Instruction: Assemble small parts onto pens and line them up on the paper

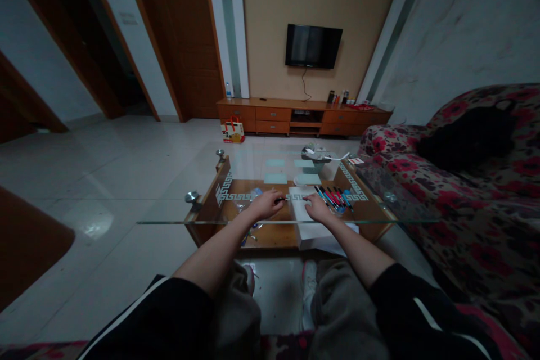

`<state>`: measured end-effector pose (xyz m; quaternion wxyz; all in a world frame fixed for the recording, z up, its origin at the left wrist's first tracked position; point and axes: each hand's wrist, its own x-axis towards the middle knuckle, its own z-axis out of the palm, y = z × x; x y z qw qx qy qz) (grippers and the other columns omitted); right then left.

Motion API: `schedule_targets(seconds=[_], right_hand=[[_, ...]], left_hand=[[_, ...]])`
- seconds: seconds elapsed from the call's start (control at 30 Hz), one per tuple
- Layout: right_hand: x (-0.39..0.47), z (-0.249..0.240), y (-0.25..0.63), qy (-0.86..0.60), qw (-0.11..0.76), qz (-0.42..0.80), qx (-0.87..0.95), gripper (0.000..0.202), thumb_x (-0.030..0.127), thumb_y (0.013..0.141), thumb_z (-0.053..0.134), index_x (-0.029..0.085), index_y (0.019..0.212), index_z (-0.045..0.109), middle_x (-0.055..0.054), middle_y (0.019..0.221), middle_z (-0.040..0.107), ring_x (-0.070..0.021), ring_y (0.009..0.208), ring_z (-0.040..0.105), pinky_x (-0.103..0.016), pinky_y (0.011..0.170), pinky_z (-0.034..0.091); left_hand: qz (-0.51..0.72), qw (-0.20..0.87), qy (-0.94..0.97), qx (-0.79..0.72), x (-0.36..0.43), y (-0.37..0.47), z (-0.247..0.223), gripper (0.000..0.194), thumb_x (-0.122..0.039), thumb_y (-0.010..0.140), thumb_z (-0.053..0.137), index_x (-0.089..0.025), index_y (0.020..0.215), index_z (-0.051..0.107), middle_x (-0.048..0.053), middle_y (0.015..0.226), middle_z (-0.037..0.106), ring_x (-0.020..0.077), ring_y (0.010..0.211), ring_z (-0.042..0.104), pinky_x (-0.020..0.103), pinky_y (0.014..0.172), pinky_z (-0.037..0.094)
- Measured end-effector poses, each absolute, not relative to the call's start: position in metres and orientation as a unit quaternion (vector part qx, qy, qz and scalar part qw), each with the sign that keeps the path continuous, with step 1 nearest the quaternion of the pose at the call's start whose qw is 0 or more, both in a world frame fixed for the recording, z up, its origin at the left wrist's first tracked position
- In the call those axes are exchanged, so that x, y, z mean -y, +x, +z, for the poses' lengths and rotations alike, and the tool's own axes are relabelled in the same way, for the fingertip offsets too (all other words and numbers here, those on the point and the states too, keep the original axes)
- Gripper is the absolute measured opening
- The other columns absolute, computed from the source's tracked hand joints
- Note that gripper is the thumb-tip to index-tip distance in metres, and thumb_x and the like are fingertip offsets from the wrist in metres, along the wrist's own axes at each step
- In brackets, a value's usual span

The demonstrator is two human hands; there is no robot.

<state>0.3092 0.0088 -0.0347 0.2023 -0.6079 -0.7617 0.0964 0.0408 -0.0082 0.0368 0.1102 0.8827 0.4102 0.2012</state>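
Both hands are over the glass tabletop [169,211] of a low table. My left hand [269,203] has its fingers curled round a small dark object [279,199], too small to name. A short way to its right, my right hand [316,206] rests near the glass; its fingers are bent, and I cannot make out whether they hold anything. Several pens [333,197] in black, pink and blue lie just right of my right hand. A white box [310,236] shows through the glass below that hand, on the wooden lower shelf [274,234].
A flowered sofa [476,247] with a dark bag [468,135] stands at the right. Ahead are a wooden TV cabinet [274,115], a paper bag [233,130] and a bin [316,166] behind the table. Round metal fittings [192,197] support the glass. A brown rounded edge [34,242] is at the left.
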Motion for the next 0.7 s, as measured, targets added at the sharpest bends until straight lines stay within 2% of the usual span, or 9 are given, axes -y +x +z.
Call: schedule_targets(seconds=[0.4, 0.57, 0.7], right_hand=[[-0.008, -0.034, 0.307, -0.618, 0.163, 0.089, 0.764, 0.039, 0.017, 0.085, 0.058, 0.008, 0.121, 0.070, -0.019, 0.122, 0.067, -0.0269, 0.116, 0.061, -0.033, 0.108, 0.039], [-0.004, -0.028, 0.305, -0.619, 0.196, 0.089, 0.755, 0.036, 0.016, 0.085, 0.058, 0.008, 0.117, 0.072, -0.018, 0.119, 0.068, -0.0254, 0.114, 0.062, -0.032, 0.105, 0.042], [-0.002, -0.019, 0.301, -0.620, 0.256, 0.113, 0.733, 0.027, 0.015, 0.083, 0.059, 0.014, 0.106, 0.075, -0.011, 0.108, 0.073, -0.0206, 0.095, 0.068, -0.031, 0.093, 0.049]], left_hand=[[0.215, 0.116, 0.883, -0.401, 0.007, 0.041, 0.036, 0.025, -0.029, 0.091, 0.053, -0.020, 0.104, 0.072, 0.006, 0.095, 0.071, 0.0188, 0.085, 0.064, 0.028, 0.080, 0.049], [0.216, 0.121, 0.880, -0.404, 0.007, 0.041, 0.038, 0.025, -0.028, 0.090, 0.054, -0.021, 0.104, 0.073, 0.006, 0.094, 0.071, 0.0182, 0.085, 0.063, 0.027, 0.081, 0.048], [0.219, 0.119, 0.885, -0.394, 0.006, 0.041, 0.037, 0.024, -0.027, 0.090, 0.054, -0.020, 0.101, 0.074, 0.006, 0.092, 0.071, 0.0184, 0.084, 0.063, 0.027, 0.080, 0.048]])
